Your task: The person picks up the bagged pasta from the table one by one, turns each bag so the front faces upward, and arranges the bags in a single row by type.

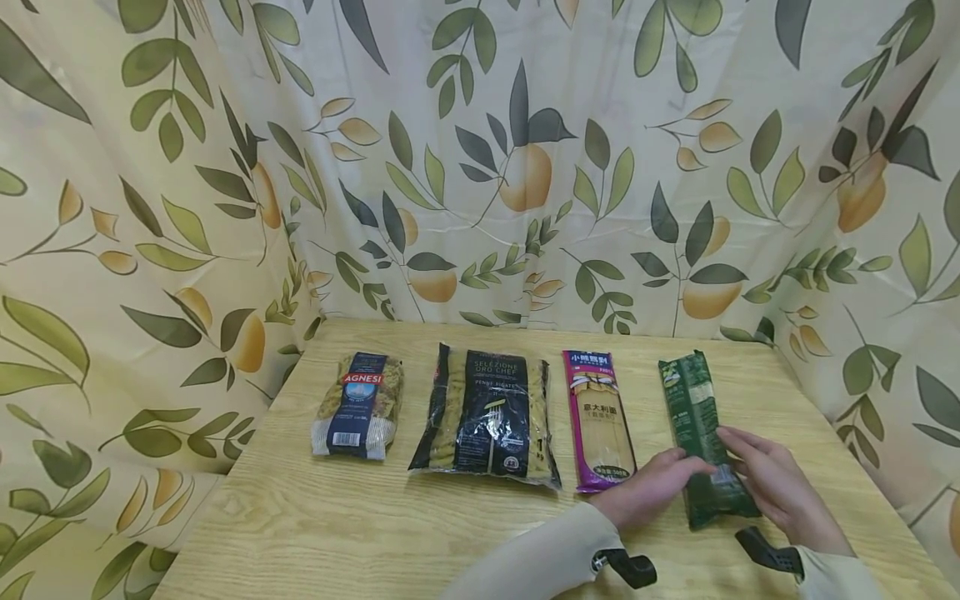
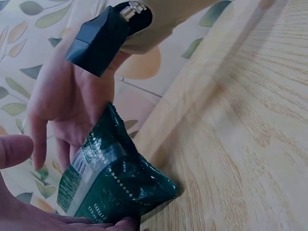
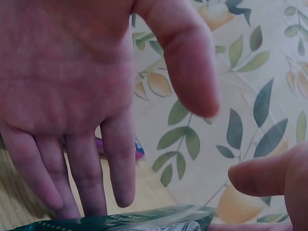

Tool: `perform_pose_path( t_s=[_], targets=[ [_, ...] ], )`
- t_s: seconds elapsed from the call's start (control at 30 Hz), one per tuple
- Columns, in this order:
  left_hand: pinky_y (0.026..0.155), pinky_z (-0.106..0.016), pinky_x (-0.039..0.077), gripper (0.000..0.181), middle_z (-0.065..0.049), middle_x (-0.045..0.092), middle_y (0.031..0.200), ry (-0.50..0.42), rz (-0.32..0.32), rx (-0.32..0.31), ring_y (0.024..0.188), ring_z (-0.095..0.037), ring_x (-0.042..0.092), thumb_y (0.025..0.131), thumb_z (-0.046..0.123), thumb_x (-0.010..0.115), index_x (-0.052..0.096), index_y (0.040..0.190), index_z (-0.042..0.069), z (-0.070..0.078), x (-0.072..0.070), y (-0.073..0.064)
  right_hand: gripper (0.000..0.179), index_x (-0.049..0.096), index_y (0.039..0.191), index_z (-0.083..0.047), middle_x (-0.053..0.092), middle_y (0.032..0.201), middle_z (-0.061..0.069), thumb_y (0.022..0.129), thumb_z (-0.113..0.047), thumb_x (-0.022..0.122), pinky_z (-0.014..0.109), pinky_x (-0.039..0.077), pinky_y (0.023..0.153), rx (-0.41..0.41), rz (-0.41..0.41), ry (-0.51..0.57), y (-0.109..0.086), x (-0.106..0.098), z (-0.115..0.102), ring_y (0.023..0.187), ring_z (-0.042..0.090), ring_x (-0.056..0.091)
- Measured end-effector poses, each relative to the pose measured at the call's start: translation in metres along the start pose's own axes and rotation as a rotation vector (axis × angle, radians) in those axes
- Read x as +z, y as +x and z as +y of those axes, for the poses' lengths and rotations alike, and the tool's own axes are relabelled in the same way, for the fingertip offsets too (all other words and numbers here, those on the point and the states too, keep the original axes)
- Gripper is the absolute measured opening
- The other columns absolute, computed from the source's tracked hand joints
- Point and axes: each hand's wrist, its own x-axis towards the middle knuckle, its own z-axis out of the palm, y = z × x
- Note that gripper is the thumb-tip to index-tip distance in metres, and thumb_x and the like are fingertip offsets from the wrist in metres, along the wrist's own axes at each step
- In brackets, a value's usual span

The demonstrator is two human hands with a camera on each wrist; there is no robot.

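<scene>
A long, glossy dark green packet (image 1: 693, 408) with a pale barcode label lies toward the right side of the table, both hands at its near half. My left hand (image 1: 648, 492) is at its left edge, fingers extended; in the left wrist view its fingers (image 2: 62, 224) lie along the packet. My right hand (image 1: 783, 487) is at the right edge, fingers straight, with the thumb side toward the label. The right wrist view shows the left palm (image 3: 67, 91) facing the camera, its fingers pointing down to the green packet (image 3: 144, 219), and the right thumb (image 3: 262, 178).
Left of the hands lie a purple-edged pack of long pasta (image 1: 600, 425), a large black pack of penne (image 1: 487, 417) and a smaller Agnesi pasta bag (image 1: 358, 404). They rest on a light wooden table (image 1: 300, 533), with leaf-patterned curtains (image 1: 480, 167) behind and at both sides.
</scene>
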Motion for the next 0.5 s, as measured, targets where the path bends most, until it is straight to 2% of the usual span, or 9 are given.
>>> perform_pose_path(
  t_s=[0.27, 0.33, 0.4, 0.47, 0.5],
  targets=[
    [0.126, -0.052, 0.032, 0.073, -0.012, 0.042, 0.164, -0.049, 0.005, -0.006, 0.153, -0.031, 0.038, 0.095, 0.035, 0.064, 0.041, 0.155, -0.001, -0.002, -0.001, 0.000, 0.086, 0.001, 0.160, 0.012, -0.009, 0.169, 0.033, 0.111, -0.049, 0.036, 0.061, 0.027, 0.119, -0.032, -0.016, -0.114, -0.004, 0.008, -0.006, 0.153, 0.061, 0.000],
    [0.126, -0.051, 0.032, 0.071, -0.012, 0.045, 0.162, -0.063, -0.008, 0.004, 0.152, -0.030, 0.040, 0.095, 0.034, 0.063, 0.043, 0.154, 0.000, -0.003, -0.002, 0.001, 0.085, 0.002, 0.160, 0.013, -0.005, 0.169, 0.034, 0.111, -0.049, 0.036, 0.051, 0.042, 0.116, -0.043, -0.019, -0.145, -0.005, 0.010, -0.007, 0.154, 0.059, 0.002],
    [0.126, -0.051, 0.031, 0.069, -0.011, 0.045, 0.162, -0.076, -0.020, 0.010, 0.152, -0.030, 0.040, 0.096, 0.033, 0.062, 0.044, 0.154, 0.000, -0.003, -0.002, 0.001, 0.086, 0.003, 0.160, 0.013, -0.002, 0.168, 0.036, 0.111, -0.050, 0.036, 0.033, 0.054, 0.105, -0.046, -0.025, -0.163, -0.005, 0.012, -0.008, 0.155, 0.056, 0.005],
    [0.126, -0.050, 0.032, 0.062, -0.010, 0.050, 0.158, -0.097, -0.038, 0.026, 0.149, -0.028, 0.043, 0.097, 0.030, 0.061, 0.048, 0.151, 0.001, -0.003, -0.002, 0.002, 0.087, 0.003, 0.160, 0.012, 0.001, 0.168, 0.037, 0.110, -0.051, 0.035, 0.019, 0.054, 0.092, -0.042, -0.024, -0.178, -0.006, 0.014, -0.008, 0.156, 0.052, 0.010],
    [0.125, -0.049, 0.034, 0.057, -0.008, 0.055, 0.154, -0.114, -0.056, 0.041, 0.147, -0.026, 0.047, 0.098, 0.029, 0.060, 0.051, 0.149, 0.003, -0.004, -0.002, 0.003, 0.087, 0.003, 0.160, 0.012, 0.002, 0.168, 0.037, 0.110, -0.052, 0.035, 0.020, 0.053, 0.093, -0.040, -0.025, -0.191, -0.006, 0.014, -0.009, 0.156, 0.051, 0.011]
  ],
)
